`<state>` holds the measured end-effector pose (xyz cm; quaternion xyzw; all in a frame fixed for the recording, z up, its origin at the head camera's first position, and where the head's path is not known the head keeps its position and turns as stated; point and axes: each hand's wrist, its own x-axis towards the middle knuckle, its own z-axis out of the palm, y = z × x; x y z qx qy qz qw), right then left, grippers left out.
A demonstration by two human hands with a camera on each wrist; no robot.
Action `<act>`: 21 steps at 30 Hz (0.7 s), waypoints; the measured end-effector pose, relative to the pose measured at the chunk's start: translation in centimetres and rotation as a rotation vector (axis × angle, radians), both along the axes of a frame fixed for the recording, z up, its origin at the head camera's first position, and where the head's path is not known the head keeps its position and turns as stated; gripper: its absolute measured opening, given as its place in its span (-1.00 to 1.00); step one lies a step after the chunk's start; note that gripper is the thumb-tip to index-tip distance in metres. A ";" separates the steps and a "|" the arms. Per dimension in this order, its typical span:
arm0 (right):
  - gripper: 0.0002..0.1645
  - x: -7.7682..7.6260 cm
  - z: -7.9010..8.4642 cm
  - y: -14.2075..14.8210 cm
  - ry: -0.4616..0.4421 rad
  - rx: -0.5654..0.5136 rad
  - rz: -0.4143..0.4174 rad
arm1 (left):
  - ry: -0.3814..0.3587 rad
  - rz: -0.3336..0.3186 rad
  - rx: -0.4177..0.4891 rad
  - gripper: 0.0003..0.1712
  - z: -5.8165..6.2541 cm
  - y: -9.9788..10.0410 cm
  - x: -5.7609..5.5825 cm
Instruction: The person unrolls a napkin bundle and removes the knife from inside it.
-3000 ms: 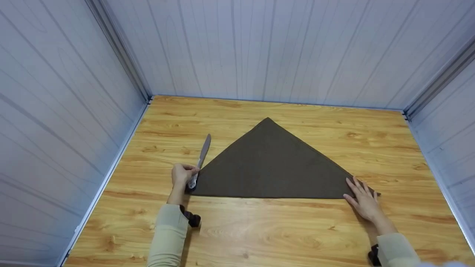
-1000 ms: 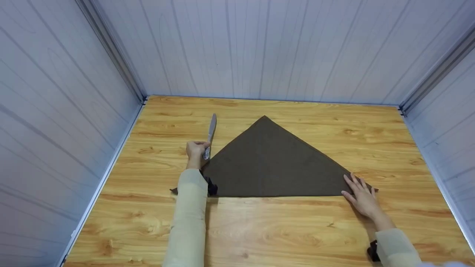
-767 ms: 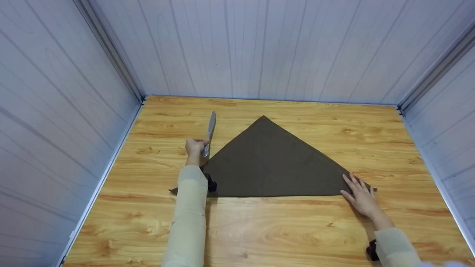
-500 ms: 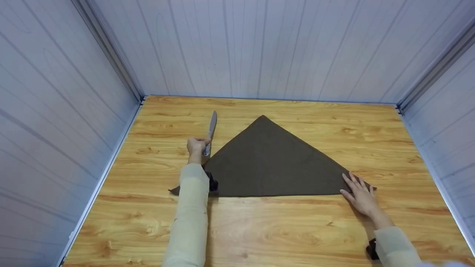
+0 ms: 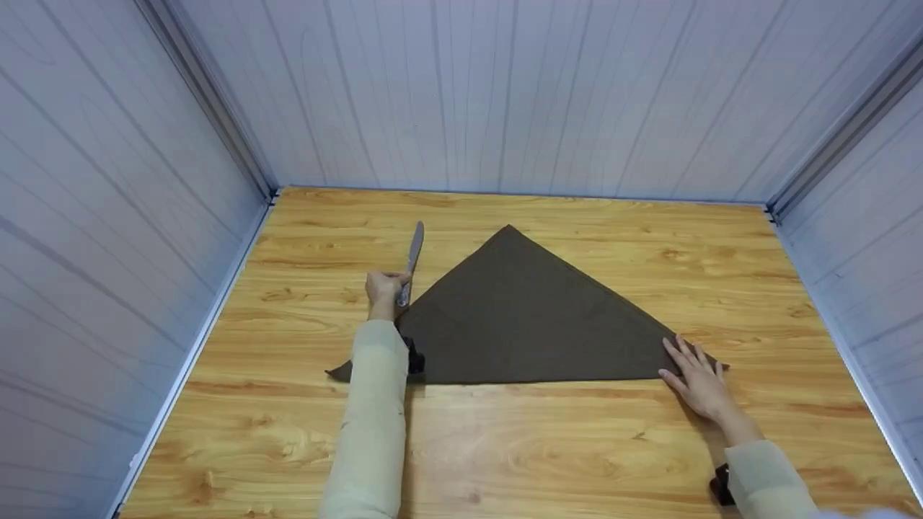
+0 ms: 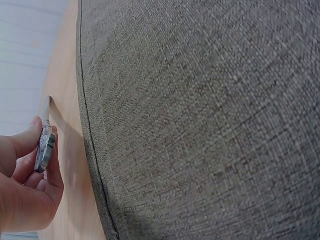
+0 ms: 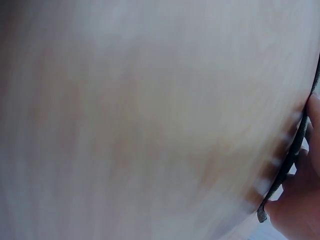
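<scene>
A dark brown cloth (image 5: 533, 317), folded into a triangle, lies with its long edge toward me and its peak pointing away. Left of its slanted edge, my left hand (image 5: 383, 285) pinches a table knife (image 5: 415, 249) by its patterned handle, blade pointing away from me. In the left wrist view the knife handle (image 6: 45, 150) sits between thumb and fingers, beside the cloth's stitched hem (image 6: 90, 135). My right hand (image 5: 701, 382) rests flat with spread fingers on the cloth's right corner. My left forearm covers part of the cloth's left end.
The wood-grain tabletop (image 5: 519, 447) spreads around the cloth. Pale panel walls stand behind (image 5: 461, 101), at the left (image 5: 108, 238) and at the right (image 5: 858, 267). A small black device (image 5: 416, 357) is strapped at my left wrist.
Over three seconds my left hand has carried the knife from the cloth's left corner away from me and slightly right. Lately it has barely moved. My right hand stays on the right corner.
</scene>
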<state>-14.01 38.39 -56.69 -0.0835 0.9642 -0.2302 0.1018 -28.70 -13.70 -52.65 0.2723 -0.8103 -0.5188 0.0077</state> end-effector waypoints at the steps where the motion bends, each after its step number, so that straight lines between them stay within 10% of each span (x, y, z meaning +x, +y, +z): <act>1: -0.22 0.0 0.0 0.0 -0.002 -0.004 0.000 | 0.003 0.004 0.004 -0.77 0.0 0.0 0.0; 21: -0.21 -0.1 0.0 0.1 -0.013 -0.007 -0.004 | -0.004 0.043 0.020 -0.83 -0.6 0.0 -0.3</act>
